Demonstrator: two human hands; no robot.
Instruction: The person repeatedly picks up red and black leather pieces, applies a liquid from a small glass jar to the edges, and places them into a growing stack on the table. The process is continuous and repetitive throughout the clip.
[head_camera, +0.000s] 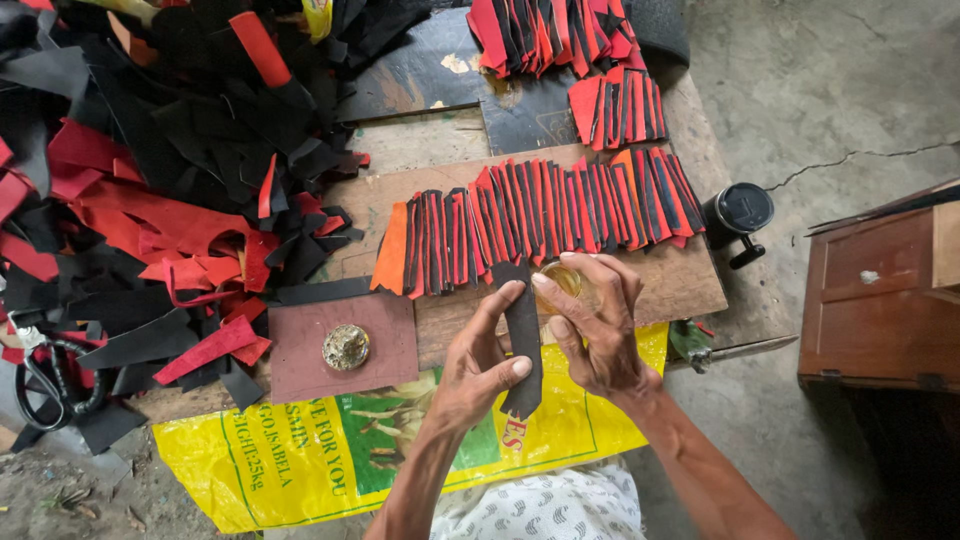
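My left hand (478, 362) pinches a narrow black strip of leather-like material (523, 335) and holds it upright over the board. My right hand (592, 322) hovers beside the strip's top, its fingers curled around a small yellowish glue tin (562, 278). Just beyond the hands, a long row of overlapping red and black strips (540, 220) lies across a wooden board (690, 285). A round metal lid (346, 346) rests on a maroon square piece (305, 350) to the left.
A big heap of red and black offcuts (150, 170) fills the left side, with scissors (45, 380) at its near edge. More strip bundles (580, 60) lie at the back. A yellow printed sack (330, 450) covers the near edge. A black cup (738, 212) and a wooden box (880, 300) stand right.
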